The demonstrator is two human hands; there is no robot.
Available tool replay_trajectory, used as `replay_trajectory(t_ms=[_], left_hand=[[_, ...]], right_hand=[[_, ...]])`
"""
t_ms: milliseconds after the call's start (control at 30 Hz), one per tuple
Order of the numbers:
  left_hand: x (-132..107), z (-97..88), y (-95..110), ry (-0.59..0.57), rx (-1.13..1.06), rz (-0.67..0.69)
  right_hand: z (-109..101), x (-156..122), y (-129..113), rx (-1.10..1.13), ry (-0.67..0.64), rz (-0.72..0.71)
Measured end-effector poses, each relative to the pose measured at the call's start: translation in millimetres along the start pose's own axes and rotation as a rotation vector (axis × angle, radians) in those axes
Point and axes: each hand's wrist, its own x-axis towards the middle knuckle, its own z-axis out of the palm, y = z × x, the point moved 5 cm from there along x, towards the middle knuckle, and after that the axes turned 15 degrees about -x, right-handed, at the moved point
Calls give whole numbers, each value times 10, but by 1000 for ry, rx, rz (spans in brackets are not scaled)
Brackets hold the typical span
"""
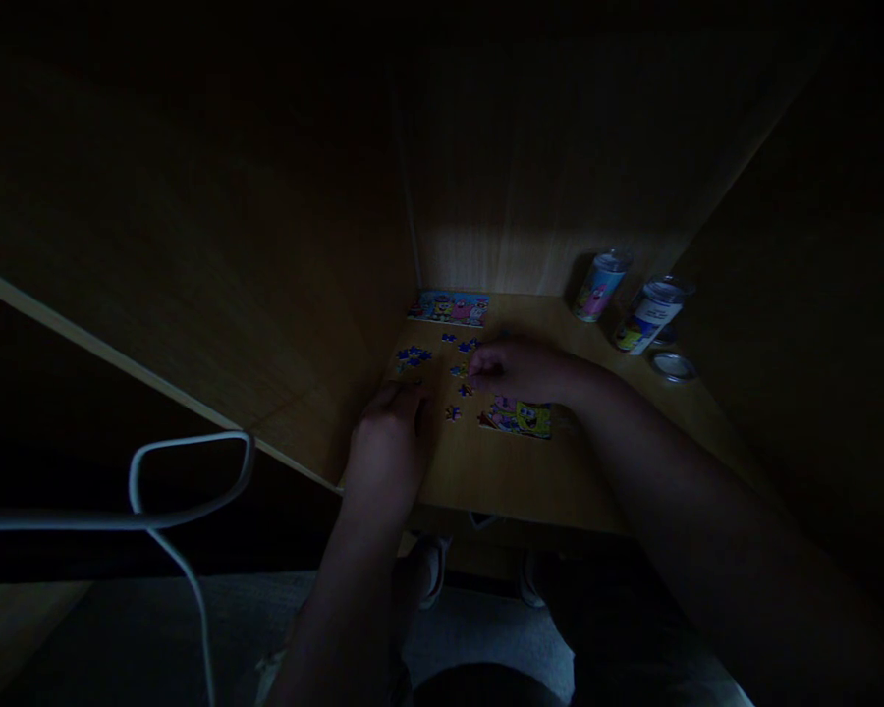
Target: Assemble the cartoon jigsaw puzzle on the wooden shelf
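Note:
My left hand (390, 427) rests at the left side of the wooden desktop, close to the side panel. Its fingers are loosely bent with the thumb apart, and I see nothing in them. Over the loose jigsaw pieces (452, 413) hovers my right hand (512, 368), thumb and fingertips pinched together; whatever is between them is too dark to make out. A partly assembled cartoon jigsaw puzzle (520, 417) lies beneath my right wrist. Several blue pieces (414, 355) are clustered beyond my left hand. Farther back lies a rectangular cartoon picture (449, 307), showing colourful figures.
Two clear-topped cylindrical containers, one pink and blue (600, 287) and one white-labelled (649, 316), stand at the back right. A round lid (673, 367) lies beside them. Wooden panels enclose the desktop (516, 481). A white cable (192, 506) loops at the left. The scene is very dim.

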Motion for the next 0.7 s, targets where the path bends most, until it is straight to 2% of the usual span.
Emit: replay_trajectory(t_ms=[167,367,533,633,700], left_hand=[[-17,-15,35,-1,54,-26],[-29,-31,27,75,24,-2],[1,-90,25,154,-142,115],[16,-148,44,142,-305,189],[16,-178,49,136,-398,193]], right_hand=[[-7,-3,-22,-6,24,0],[4,-11,-162,-69,47,-1],[46,4,-259,-35,76,-52],[56,9,-319,83,96,-148],[57,3,-363,167,83,-204]])
